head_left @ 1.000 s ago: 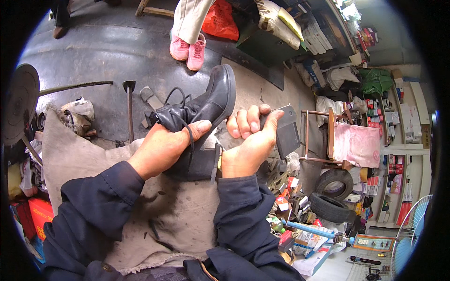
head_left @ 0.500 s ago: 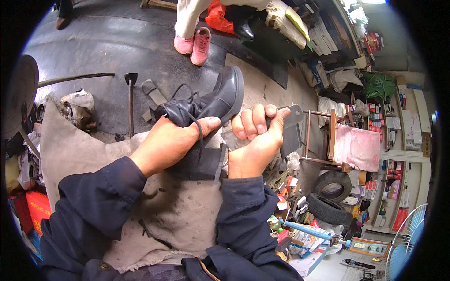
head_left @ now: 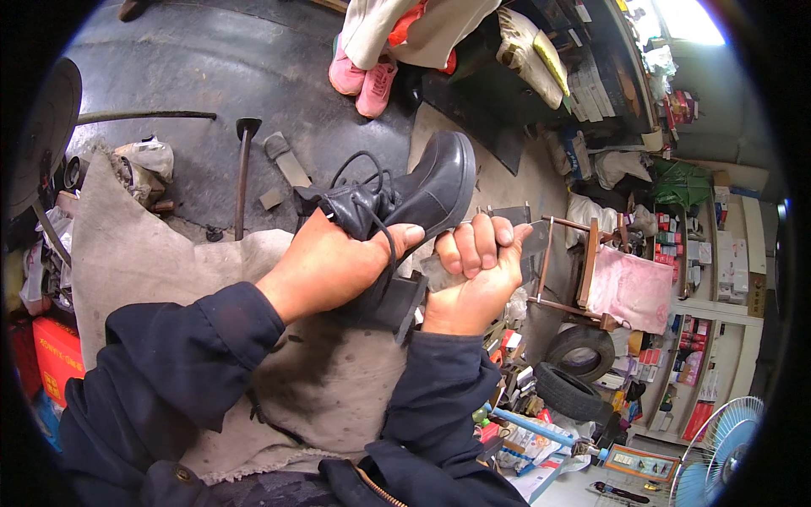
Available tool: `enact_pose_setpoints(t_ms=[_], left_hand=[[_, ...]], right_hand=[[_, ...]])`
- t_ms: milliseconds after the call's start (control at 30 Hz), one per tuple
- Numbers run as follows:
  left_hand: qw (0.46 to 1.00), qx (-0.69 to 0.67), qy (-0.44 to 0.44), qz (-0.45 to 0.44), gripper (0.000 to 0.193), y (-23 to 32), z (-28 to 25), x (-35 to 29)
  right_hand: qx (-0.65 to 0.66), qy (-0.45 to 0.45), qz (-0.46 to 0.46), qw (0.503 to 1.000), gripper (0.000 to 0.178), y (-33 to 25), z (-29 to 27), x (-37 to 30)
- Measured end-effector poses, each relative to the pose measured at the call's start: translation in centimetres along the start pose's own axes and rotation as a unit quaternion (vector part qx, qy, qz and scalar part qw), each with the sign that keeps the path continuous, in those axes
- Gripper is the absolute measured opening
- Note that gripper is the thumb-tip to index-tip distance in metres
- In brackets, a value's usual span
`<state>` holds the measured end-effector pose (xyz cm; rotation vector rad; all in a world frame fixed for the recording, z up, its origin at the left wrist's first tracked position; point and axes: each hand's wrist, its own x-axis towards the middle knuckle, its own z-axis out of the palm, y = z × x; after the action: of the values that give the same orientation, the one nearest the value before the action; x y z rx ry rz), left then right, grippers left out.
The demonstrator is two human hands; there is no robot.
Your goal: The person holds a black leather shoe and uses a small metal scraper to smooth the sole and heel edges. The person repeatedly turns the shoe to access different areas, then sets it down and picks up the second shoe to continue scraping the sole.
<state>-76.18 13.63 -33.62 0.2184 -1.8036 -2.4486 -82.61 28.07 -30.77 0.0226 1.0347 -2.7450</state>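
Observation:
A black lace-up leather boot (head_left: 432,182) lies tilted above my lap, its toe pointing to the upper right and its laces loose. My left hand (head_left: 325,266) is closed round the boot's upper, with the thumb pressed on its side. Just right of it my right hand (head_left: 477,275) is wrapped round a flat metal blade (head_left: 536,239), which looks like a shoemaker's knife. One end of the blade sticks out past the thumb; the other lies close to the boot's sole. Below the boot shows a dark block-like part (head_left: 384,306) with a raised strip along its edge, partly hidden by my left hand.
A stained beige cloth (head_left: 338,363) covers my lap. Ahead are a metal post (head_left: 243,177) and another person's pink shoes (head_left: 374,87). To the right are a wooden folding chair (head_left: 629,287), tyres (head_left: 579,353), a blue fan (head_left: 726,444) and stacked goods.
The boot and both hands have shifted slightly right in the picture, and the whole view has turned a little. Both hands keep their holds.

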Motion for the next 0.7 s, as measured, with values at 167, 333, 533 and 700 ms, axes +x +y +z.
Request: enact_pose_setpoints(t_ms=[167, 333, 533, 700], left_hand=[[1.000, -0.014, -0.002, -0.017, 0.022, 0.49, 0.00, -0.16], [0.999, -0.040, -0.011, -0.020, 0.023, 0.50, -0.09, -0.03], [0.997, -0.002, 0.018, -0.079, 0.024, 0.45, -0.12, -0.17], [0.997, 0.004, 0.027, -0.067, 0.025, 0.81, -0.04, -0.43]], right_hand=[[0.020, -0.003, 0.019, 1.000, 0.041, -0.12, -0.07, -0.15], [0.036, -0.009, 0.038, 0.999, 0.042, -0.18, -0.12, -0.05], [0.038, -0.017, 0.046, 0.998, 0.043, -0.12, -0.21, -0.13], [0.049, -0.011, 0.054, 0.997, 0.042, -0.23, -0.18, -0.25]])
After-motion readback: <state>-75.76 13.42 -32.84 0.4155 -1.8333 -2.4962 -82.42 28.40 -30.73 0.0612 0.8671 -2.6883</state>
